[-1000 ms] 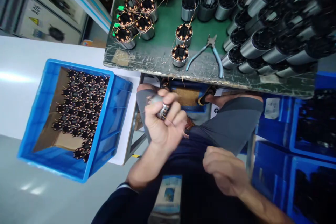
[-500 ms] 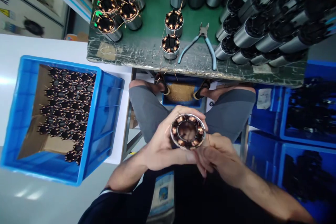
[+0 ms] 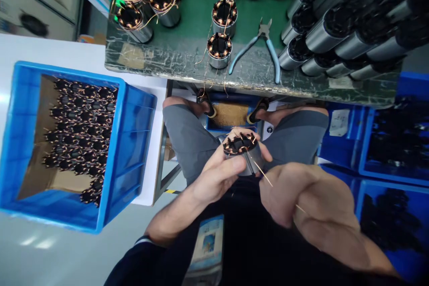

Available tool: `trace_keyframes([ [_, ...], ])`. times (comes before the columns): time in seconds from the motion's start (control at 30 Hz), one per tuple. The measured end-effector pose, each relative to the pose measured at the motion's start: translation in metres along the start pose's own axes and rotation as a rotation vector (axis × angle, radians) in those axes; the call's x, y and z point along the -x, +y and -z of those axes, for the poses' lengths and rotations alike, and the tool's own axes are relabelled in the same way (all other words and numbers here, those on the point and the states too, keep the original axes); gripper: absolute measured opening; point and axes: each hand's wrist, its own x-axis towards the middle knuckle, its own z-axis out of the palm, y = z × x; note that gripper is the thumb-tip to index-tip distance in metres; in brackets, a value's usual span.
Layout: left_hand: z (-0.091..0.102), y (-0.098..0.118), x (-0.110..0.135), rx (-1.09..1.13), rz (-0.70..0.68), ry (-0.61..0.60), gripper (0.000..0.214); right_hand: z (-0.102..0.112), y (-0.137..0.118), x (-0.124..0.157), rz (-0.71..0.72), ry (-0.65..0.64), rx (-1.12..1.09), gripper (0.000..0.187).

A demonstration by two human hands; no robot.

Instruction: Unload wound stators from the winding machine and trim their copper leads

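Copper wire (image 3: 263, 173) runs straight from the wound stator (image 3: 252, 165) into the right hand (image 3: 288, 192), which is curled in a fist around it, while the left hand (image 3: 217, 176) wraps the stator's metal side, thumb across the near face, holding it wound end up over the grey shorts (image 3: 192, 140). Beyond, blue-handled cutters (image 3: 264, 31) lie spread on the green surface (image 3: 191, 13), near another stator (image 3: 219, 61).
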Motion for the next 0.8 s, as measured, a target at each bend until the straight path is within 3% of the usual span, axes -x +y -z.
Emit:
trace_keyframes([
  [0.07,0.004,-0.004,0.001,-0.01,0.069,-0.033,0.062,-0.002,0.002,-0.001,-0.019,-0.001,0.161,0.034],
  [0.13,0.007,-0.011,0.0,0.036,0.079,0.003,0.059,-0.004,0.015,0.0,0.076,-0.04,0.379,0.03],
  [0.27,0.016,-0.029,-0.014,0.054,-0.085,0.246,0.044,-0.002,0.043,0.016,0.203,-0.206,0.744,0.025],
  [0.33,0.027,-0.03,-0.024,-0.006,-0.166,0.346,0.044,0.007,0.045,0.029,0.158,-0.264,0.817,0.025],
  [0.43,0.045,-0.017,-0.035,-0.241,-0.359,0.4,0.047,0.03,0.034,0.046,0.012,-0.333,0.708,0.032],
  [0.5,0.051,-0.005,-0.034,-0.512,-0.497,0.326,0.048,0.042,0.025,0.05,-0.061,-0.266,0.611,0.028],
  [0.57,0.051,0.005,-0.031,-0.763,-0.584,0.221,0.057,0.047,0.02,0.044,-0.093,-0.072,0.605,0.022],
  [0.67,0.042,0.008,-0.026,-0.961,-0.612,0.094,0.08,0.045,0.023,0.019,-0.098,0.183,0.687,0.017],
  [0.8,0.029,0.0,-0.022,-1.05,-0.493,0.012,0.091,0.038,0.042,-0.014,-0.043,0.164,0.61,0.022],
])
